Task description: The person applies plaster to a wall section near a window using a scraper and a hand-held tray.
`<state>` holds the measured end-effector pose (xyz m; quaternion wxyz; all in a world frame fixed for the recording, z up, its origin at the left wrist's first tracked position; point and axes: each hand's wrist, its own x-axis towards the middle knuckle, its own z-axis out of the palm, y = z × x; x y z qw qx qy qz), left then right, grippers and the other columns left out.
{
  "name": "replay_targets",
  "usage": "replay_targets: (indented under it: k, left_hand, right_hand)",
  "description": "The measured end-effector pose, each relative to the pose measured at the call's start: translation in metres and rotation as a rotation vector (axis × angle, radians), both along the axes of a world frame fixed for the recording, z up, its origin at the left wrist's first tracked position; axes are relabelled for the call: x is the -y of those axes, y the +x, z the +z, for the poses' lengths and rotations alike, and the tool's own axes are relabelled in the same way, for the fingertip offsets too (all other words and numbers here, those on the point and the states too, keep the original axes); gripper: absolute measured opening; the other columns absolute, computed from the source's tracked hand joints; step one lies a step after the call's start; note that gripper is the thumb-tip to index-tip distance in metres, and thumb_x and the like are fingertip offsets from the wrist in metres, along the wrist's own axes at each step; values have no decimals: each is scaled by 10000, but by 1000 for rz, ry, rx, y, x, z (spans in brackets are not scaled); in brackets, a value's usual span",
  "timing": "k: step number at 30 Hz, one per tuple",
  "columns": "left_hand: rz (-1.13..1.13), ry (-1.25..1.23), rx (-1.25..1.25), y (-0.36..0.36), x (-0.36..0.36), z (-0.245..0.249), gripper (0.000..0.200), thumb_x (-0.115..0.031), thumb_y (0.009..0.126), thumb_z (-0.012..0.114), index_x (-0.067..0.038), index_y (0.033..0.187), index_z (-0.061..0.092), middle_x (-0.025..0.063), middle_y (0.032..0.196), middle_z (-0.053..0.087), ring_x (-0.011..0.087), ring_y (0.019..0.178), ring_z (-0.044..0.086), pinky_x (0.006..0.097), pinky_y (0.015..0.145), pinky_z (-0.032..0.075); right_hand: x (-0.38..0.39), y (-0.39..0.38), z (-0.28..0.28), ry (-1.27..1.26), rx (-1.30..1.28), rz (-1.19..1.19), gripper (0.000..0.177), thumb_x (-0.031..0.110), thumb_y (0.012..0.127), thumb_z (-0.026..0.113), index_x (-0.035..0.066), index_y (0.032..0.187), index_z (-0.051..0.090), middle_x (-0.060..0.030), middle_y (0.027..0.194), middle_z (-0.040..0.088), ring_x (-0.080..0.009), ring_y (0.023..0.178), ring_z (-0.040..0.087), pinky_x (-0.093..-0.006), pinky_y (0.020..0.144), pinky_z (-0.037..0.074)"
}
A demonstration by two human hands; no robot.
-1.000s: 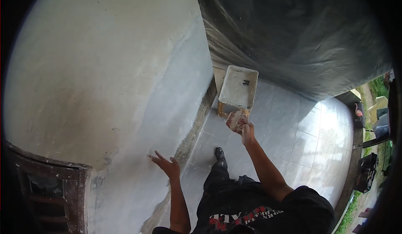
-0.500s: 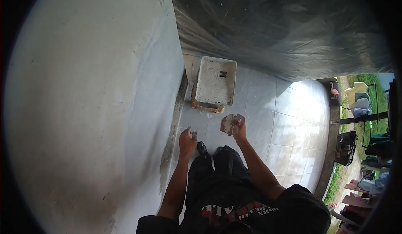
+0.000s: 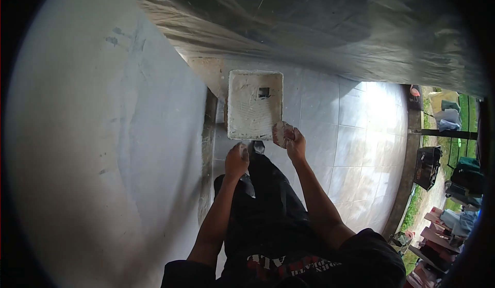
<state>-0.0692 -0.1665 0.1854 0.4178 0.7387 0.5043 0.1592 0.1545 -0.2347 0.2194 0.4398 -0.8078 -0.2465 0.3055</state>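
My right hand [image 3: 296,144] grips a crumpled, plaster-stained piece of sanding paper [image 3: 282,133] just at the near right corner of a white, paint-crusted tray [image 3: 255,105]. The tray stands on a low wooden support on the tiled floor, close to the wall. My left hand [image 3: 236,160] hangs with fingers curled, nothing visible in it, just below the tray's near edge and above my dark trouser leg and black shoe [image 3: 258,146].
A smooth grey-white plastered wall [image 3: 103,133] fills the left. Dark plastic sheeting [image 3: 319,25] drapes across the top. Pale floor tiles [image 3: 356,143] stretch right to a step, beyond which lie a black crate [image 3: 427,167], clothes and grass.
My left hand left the wall and dropped to my leg. I have stepped toward the tray, and my right hand with the paper has come level with the tray's near corner.
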Motion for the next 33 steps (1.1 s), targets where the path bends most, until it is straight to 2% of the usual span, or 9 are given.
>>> replay_targets:
  k: [3,5,8,11,17,21,24,27,33]
  left_hand:
    - [-50,24,-34,24,-41,-4,284,-128,942,556,31,1169,619,260,1075,680,433,1042,645,498,933,506]
    - [-41,37,-56,37,-65,-9,294,-112,932,560,31,1185,607,265,1108,664,436,1067,631,499,945,498]
    - [-60,115,-41,59,-113,-34,327,-81,907,572,35,1213,575,278,1196,619,452,1140,582,509,989,466]
    - [-106,265,-66,77,-152,-72,481,-53,862,597,37,1318,475,319,1357,503,522,1315,420,564,1087,372]
    - [-84,459,-164,100,-216,-135,704,-107,855,604,51,1464,289,376,1517,290,603,1426,203,654,1154,226]
    - [-65,459,-121,97,-227,-174,766,-259,907,581,75,1495,220,419,1534,193,583,1445,180,641,1179,184]
    - [-87,518,-28,100,-228,-172,772,-302,922,563,84,1493,215,417,1540,184,569,1451,189,639,1179,186]
    - [-101,500,-20,96,-228,-176,789,-320,922,544,86,1500,194,410,1546,176,558,1456,197,629,1178,204]
    - [-111,472,4,95,-230,-182,794,-270,901,545,86,1502,168,409,1538,191,558,1439,237,613,1171,242]
  right_hand:
    - [-23,17,-18,-88,-17,-3,214,-29,822,561,-24,1030,611,-241,914,688,-339,881,708,-379,794,539]
    - [-47,22,-17,-80,136,23,223,-14,840,578,-6,1059,624,-274,958,675,-420,865,678,-428,787,537]
    - [-73,26,-36,-82,290,69,275,-20,858,577,14,1123,640,-249,1017,691,-439,904,654,-457,801,531]
    - [-93,30,-52,-69,447,138,358,-28,864,580,50,1207,647,-184,1103,704,-380,970,648,-455,838,511]
    - [-138,28,-122,-105,577,68,508,-71,811,571,97,1286,633,-78,1237,684,-305,1099,588,-443,929,432]
    - [-185,28,-159,-152,673,31,591,-80,750,586,119,1304,628,-38,1247,681,-308,1147,552,-471,980,382]
    - [-208,40,-183,-78,784,72,628,-58,706,612,144,1300,635,-5,1250,679,-295,1164,530,-503,1008,335]
    - [-214,52,-202,-57,900,202,628,-27,694,635,176,1288,635,12,1271,667,-284,1195,526,-541,1029,318]
    - [-203,61,-199,-150,842,313,552,-26,708,635,159,1227,615,-22,1235,686,-303,1251,524,-533,1041,337]
